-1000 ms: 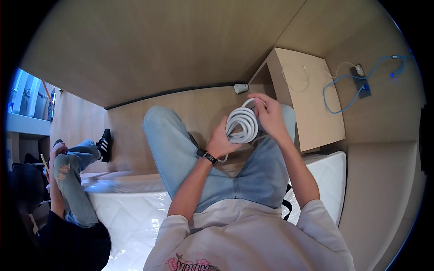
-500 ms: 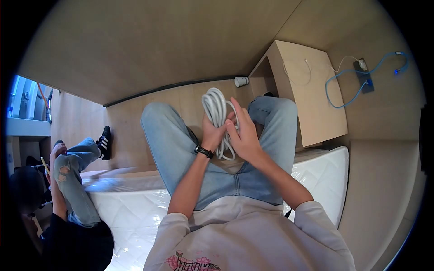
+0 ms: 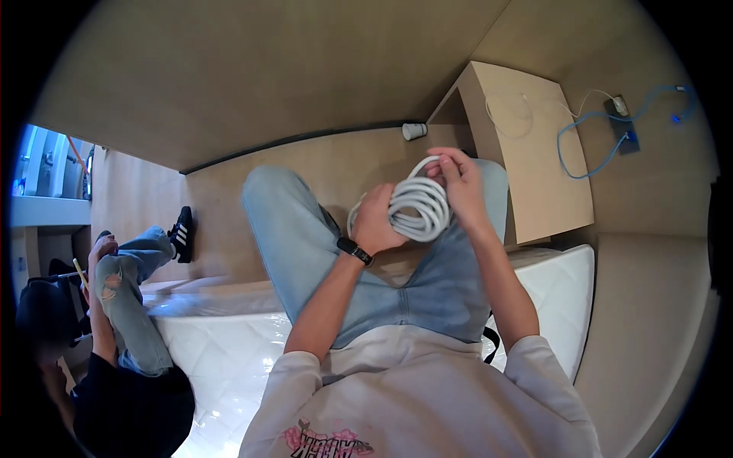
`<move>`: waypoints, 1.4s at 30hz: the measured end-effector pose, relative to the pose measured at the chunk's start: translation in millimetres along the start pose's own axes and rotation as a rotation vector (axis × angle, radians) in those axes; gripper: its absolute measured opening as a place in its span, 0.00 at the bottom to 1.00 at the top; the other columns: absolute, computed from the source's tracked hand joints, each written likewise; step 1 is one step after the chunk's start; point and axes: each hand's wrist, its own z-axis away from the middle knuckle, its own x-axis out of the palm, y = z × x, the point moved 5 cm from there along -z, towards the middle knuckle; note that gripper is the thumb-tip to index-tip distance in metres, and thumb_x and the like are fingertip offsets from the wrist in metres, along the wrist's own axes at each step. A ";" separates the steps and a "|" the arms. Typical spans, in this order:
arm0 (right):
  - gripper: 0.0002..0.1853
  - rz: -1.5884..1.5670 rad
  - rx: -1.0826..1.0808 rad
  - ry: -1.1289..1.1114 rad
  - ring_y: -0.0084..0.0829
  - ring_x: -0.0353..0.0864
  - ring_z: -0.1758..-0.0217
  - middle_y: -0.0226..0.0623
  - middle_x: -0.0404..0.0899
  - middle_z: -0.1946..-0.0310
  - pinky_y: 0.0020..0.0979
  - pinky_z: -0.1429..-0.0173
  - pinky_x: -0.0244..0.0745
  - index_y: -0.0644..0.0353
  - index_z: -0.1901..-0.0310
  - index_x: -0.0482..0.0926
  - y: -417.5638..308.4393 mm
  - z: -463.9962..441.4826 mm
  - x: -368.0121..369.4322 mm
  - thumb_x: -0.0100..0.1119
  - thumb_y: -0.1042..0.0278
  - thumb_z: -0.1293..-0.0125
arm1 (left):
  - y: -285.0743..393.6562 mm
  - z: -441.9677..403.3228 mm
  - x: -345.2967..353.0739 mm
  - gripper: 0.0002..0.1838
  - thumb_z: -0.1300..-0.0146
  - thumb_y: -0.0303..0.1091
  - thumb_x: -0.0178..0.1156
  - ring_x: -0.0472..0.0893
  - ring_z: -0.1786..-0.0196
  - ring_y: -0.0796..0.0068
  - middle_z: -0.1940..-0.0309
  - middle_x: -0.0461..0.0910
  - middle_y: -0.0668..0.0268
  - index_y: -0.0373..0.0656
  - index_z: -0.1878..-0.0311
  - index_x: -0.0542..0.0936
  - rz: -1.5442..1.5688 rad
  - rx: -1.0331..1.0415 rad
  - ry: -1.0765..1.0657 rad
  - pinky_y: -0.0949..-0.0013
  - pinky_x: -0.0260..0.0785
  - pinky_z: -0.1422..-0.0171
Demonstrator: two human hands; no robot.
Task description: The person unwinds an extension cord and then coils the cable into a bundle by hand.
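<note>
A thick white cable, wound into a coil of several loops, is held above my lap between my knees. My left hand, with a black band on its wrist, is closed around the left side of the coil. Part of the cable shows beyond that hand on its left. At the upper right of the coil, my right hand pinches a single strand of the cable between thumb and fingers. That strand arches up from the loops. The cable's ends cannot be made out.
A wooden cabinet stands at my right, with a thin white cord on top. A blue cable runs from a wall socket. A paper cup is on the floor. Another person sits left on the plastic-wrapped mattress.
The coil has turned from upright to facing me and moved right. My right hand has gone from beside my left hand up and right, drawing out a strand.
</note>
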 end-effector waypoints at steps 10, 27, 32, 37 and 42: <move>0.15 -0.171 -0.085 -0.122 0.31 0.81 0.51 0.44 0.81 0.56 0.29 0.46 0.76 0.66 0.49 0.73 -7.4 66.2 9.8 0.43 0.64 0.26 | 25.0 17.8 -11.1 0.23 0.60 0.34 0.65 0.75 0.60 0.60 0.66 0.77 0.63 0.41 0.57 0.76 -0.499 0.722 0.409 0.50 0.66 0.43; 0.21 -0.242 -0.001 0.023 0.26 0.77 0.54 0.42 0.80 0.57 0.27 0.46 0.70 0.69 0.51 0.74 13.1 94.4 7.0 0.38 0.57 0.26 | 29.0 24.3 -12.0 0.22 0.59 0.33 0.65 0.75 0.58 0.61 0.64 0.77 0.64 0.45 0.57 0.75 -0.456 0.762 0.440 0.49 0.64 0.40; 0.22 -0.211 -0.007 0.029 0.27 0.77 0.55 0.41 0.79 0.58 0.27 0.46 0.69 0.69 0.52 0.74 12.6 92.8 8.0 0.37 0.57 0.26 | 28.5 23.6 -11.4 0.21 0.59 0.33 0.65 0.75 0.57 0.61 0.63 0.77 0.64 0.45 0.57 0.75 -0.454 0.755 0.437 0.49 0.64 0.40; 0.11 0.497 -0.561 0.370 0.34 0.78 0.58 0.41 0.79 0.57 0.29 0.46 0.70 0.62 0.53 0.77 -33.8 103.8 -0.5 0.53 0.68 0.35 | 26.6 20.6 -10.4 0.22 0.61 0.33 0.65 0.74 0.58 0.60 0.64 0.77 0.64 0.44 0.58 0.75 -0.456 0.716 0.426 0.49 0.64 0.41; 0.11 0.501 -0.802 -0.339 0.42 0.79 0.62 0.41 0.75 0.50 0.37 0.58 0.76 0.61 0.57 0.77 -56.7 135.9 64.1 0.59 0.71 0.41 | 20.6 15.6 -5.9 0.22 0.63 0.32 0.65 0.74 0.59 0.59 0.65 0.77 0.63 0.43 0.58 0.76 -0.510 0.692 0.344 0.49 0.65 0.42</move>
